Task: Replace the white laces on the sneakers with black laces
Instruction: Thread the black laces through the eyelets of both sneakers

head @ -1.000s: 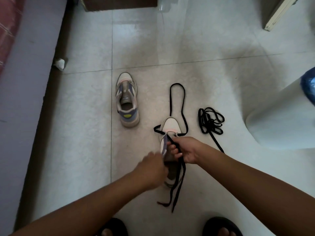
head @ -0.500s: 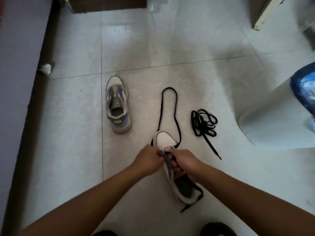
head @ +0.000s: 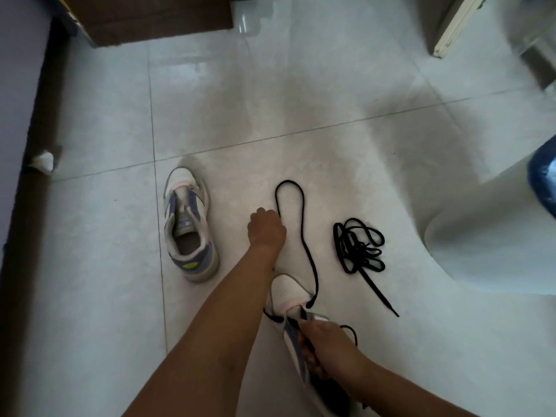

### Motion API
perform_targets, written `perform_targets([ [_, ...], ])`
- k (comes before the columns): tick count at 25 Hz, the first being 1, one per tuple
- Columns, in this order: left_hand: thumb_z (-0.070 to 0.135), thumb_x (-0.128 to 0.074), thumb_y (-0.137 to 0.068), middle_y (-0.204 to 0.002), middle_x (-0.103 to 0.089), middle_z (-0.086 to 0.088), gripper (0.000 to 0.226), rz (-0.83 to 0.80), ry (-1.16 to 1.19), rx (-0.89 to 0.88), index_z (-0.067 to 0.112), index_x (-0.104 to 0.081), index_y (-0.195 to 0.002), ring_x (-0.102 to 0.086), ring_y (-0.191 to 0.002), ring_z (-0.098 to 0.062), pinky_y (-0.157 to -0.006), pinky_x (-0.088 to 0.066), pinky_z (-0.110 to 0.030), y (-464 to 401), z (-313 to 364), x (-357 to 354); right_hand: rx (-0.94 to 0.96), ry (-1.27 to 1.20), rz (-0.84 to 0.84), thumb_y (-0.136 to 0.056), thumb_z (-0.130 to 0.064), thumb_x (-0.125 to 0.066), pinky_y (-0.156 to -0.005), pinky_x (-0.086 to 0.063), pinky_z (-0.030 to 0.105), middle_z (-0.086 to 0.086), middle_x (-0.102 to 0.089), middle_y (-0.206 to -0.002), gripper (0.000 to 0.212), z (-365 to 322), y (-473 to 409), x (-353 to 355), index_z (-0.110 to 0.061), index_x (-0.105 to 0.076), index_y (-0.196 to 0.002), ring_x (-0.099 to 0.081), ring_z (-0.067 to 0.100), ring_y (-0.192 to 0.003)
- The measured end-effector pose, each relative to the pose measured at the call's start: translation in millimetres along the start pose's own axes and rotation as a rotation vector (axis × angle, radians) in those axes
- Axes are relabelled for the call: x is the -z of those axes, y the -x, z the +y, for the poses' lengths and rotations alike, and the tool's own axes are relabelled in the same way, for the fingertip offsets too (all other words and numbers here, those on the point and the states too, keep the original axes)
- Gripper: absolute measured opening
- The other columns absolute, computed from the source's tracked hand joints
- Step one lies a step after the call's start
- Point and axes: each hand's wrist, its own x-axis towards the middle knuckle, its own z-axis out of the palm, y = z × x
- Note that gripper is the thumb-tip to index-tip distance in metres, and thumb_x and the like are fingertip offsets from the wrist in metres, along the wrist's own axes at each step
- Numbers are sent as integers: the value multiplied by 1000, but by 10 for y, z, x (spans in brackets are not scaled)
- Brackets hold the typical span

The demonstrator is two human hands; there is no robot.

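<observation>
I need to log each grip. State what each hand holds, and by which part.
The right hand grips the near sneaker at its tongue and throat. The left hand reaches to the black lace loop; whether it holds it cannot be told.

Floor [head: 346,94]: pale glossy tiles with thin dark grout lines, one line running across and one running front to back at the left

Brown box or cabinet base [head: 150,16]: standing on the floor at the far edge, left of centre

Dark skirting strip [head: 33,164]: running along the floor's left edge, below a pale lilac surface [head: 18,70]

Small crumpled white scrap [head: 43,160]: on the floor against that strip

Pale cream panel edge [head: 457,25]: at the far right corner

Smooth white rounded form [head: 487,233]: at the right edge, a blue item [head: 544,179] above it; what either is cannot be told
</observation>
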Motion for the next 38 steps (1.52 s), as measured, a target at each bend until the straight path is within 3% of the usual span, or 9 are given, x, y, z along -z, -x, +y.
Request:
perform_targets([
  [4,11,-52,-89,-97,-59,-13,5,26,595,-31,10,-51,-94,-60,-85,-25,-72,-41,-28,80,61,353,-15,-21,8,-97,-28,-42,-38,-21,15,1,-42,-42,38,-12,2,-4,-12,-48,-63,-31,12,-32],
  [6,14,-51,-88,-86,-64,-3,11,-15,858,-200,24,-46,-86,-64,-66,-17,-66,-50,-28,404,90,666,-26,-57,0,-98,-29,-40,-38,-21,14,0,-42,-42,38,-29,13,-4,-13,-47,-64,-30,11,-33],
  [9,34,-55,-82,-77,-63,10,14,-192,642,-583,43,-46,-88,-58,-62,-5,-57,-50,-22,1074,-167,903,14,-63,-21,-99,-27,-37,-38,-21,16,0,-41,-44,37,-31,58,-9,-14,-44,-65,-29,11,-34],
  [11,38,-61,-80,-79,-60,15,17,-386,418,-660,45,-52,-93,-57,-70,0,-62,-46,-15,1375,-365,846,46,-45,-29,-98,-26,-35,-37,-22,17,-1,-40,-45,34,-34,89,-21,-14,-45,-68,-29,11,-35],
  [13,24,-64,-81,-97,-60,8,23,-462,157,-664,24,-62,-103,-57,-91,-10,-76,-46,-21,1462,-460,624,63,-26,-24,-97,-28,-37,-36,-23,17,-1,-40,-45,33,-36,117,-38,-13,-49,-70,-29,11,-35],
  [16,15,-65,-76,-127,-50,-13,51,-273,-224,-800,2,-54,-124,-45,-118,-28,-95,-39,-38,1440,-457,254,57,14,-17,-99,-28,-36,-37,-24,18,-1,-42,-47,35,-46,129,-38,-14,-49,-70,-30,11,-35],
  [18,14,-72,-69,-129,-50,-17,61,-176,-203,-847,1,-54,-125,-44,-122,-30,-99,-36,-37,1405,-499,121,62,35,-25,-99,-28,-35,-37,-24,19,-1,-41,-49,35,-51,139,-31,-14,-49,-70,-31,11,-37],
  [28,21,-82,-66,-141,-40,-16,75,-256,-30,-752,2,-50,-131,-31,-134,-27,-107,-25,-28,1298,-588,62,181,142,37,-91,-8,-40,-38,-20,20,0,-37,-48,33,-77,660,-14,-13,-43,-59,-29,7,-33],
  [38,26,-81,-67,-136,-45,-13,72,-142,-13,-754,6,-52,-130,-38,-130,-25,-103,-37,-30,1226,-640,130,513,522,-70,-93,-24,-51,-50,-30,20,-7,-41,-45,41,33,1510,339,-22,-43,-52,-34,4,-45],
])
